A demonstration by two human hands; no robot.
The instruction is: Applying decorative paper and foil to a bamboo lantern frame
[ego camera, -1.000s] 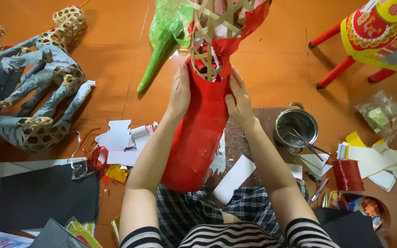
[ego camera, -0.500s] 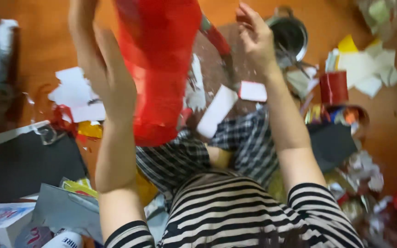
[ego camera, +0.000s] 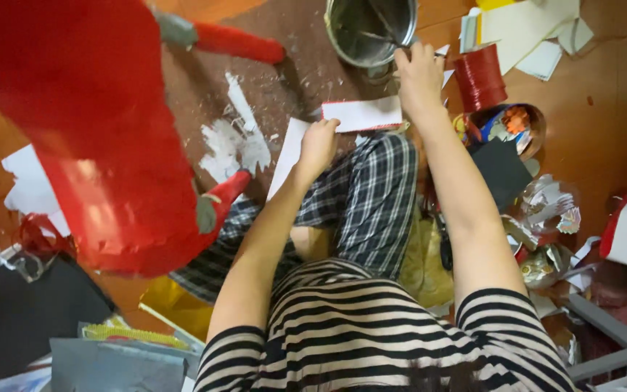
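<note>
A large red paper-covered figure (ego camera: pixel 103 145) with red legs and grey joints stands at the left, close to the camera, and neither hand touches it. My left hand (ego camera: pixel 318 145) holds a white card strip with a red edge (ego camera: pixel 363 114) above my checked lap. At the rim of a metal pot (ego camera: pixel 357 40), my right hand (ego camera: pixel 419 72) has its fingers closed on a thin stick (ego camera: pixel 390 25) that lies inside the pot.
White paper scraps (ego camera: pixel 244 141) lie on a brown mat. A red ribbon roll (ego camera: pixel 480 76) and a bowl of coloured bits (ego camera: pixel 506 127) sit at the right. Black sheets (ego camera: pixel 23 312) lie at lower left, and a metal rack (ego camera: pixel 618 348) at lower right.
Both hands have let go of the red figure, which now stands to my left. My left hand has picked up the white strip. My right hand has reached over to the pot.
</note>
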